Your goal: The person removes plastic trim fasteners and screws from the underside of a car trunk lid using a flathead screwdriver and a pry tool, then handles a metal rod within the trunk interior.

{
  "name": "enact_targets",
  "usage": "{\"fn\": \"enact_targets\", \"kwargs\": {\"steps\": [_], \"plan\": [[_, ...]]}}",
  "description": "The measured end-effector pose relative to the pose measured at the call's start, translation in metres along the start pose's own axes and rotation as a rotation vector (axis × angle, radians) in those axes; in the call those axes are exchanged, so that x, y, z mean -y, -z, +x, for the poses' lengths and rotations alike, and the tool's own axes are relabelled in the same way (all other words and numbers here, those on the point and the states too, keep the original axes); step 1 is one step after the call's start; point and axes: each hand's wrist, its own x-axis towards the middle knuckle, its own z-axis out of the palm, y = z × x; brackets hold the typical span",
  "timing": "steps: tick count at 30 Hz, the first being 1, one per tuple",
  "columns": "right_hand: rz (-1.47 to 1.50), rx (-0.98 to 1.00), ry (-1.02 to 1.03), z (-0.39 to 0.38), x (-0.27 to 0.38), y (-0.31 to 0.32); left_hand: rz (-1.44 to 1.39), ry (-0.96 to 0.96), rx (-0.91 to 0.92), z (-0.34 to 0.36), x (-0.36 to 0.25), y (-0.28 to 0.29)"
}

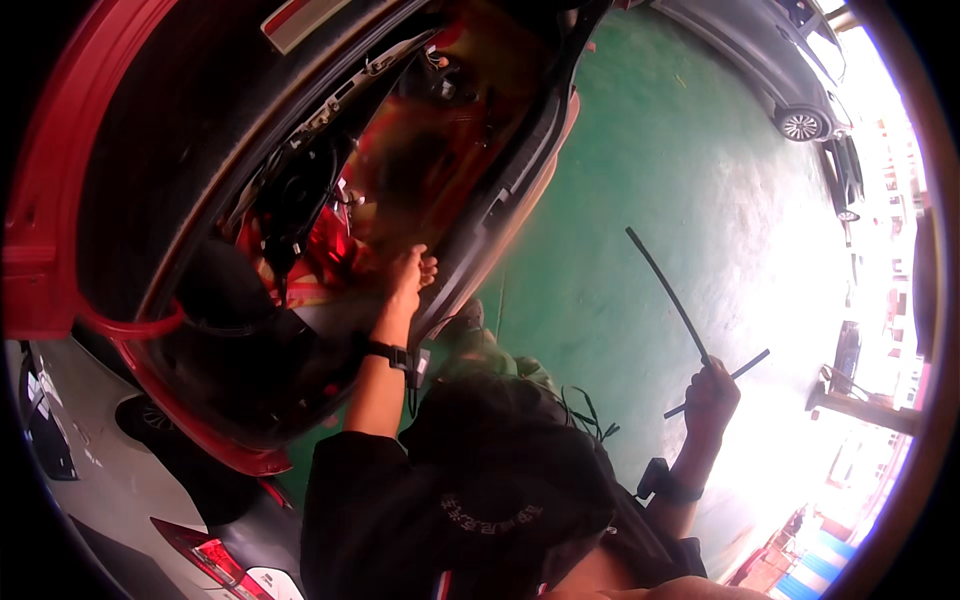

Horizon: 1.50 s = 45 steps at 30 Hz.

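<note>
An open red car section fills the upper left, with exposed black mechanism and wiring and a dark trim edge on its right side. My left hand is at this section beside that edge, fingers loosely curled and somewhat apart, with nothing visible in them; whether it touches the metal I cannot tell. My right hand is closed on two thin black strips, held crossed out over the green floor to the right, one long and angled up-left, the other shorter.
A silver car stands close at the lower left. A grey car and a dark one are parked at the upper right. A post-like metal fixture is at the right, before a bright opening. The green floor lies beside the red car.
</note>
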Motion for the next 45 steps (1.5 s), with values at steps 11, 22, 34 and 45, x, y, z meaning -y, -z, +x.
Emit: {"fn": "enact_targets", "kwargs": {"steps": [11,22,34,45], "plan": [[-0.067,0.121,-0.076,0.135,0.050,-0.069,0.004,0.032,-0.136,0.070,-0.023,0.018],[0.316,0.835,-0.212,0.318,0.148,-0.159,-0.040,0.105,-0.145,0.026,0.007,-0.102],[0.322,1.109,-0.139,0.438,0.280,-0.370,0.098,-0.249,-0.247,-0.025,-0.116,-0.250],[0.304,1.102,-0.009,0.505,0.306,-0.580,-0.041,-0.368,-0.342,0.021,-0.153,-0.267]]}}
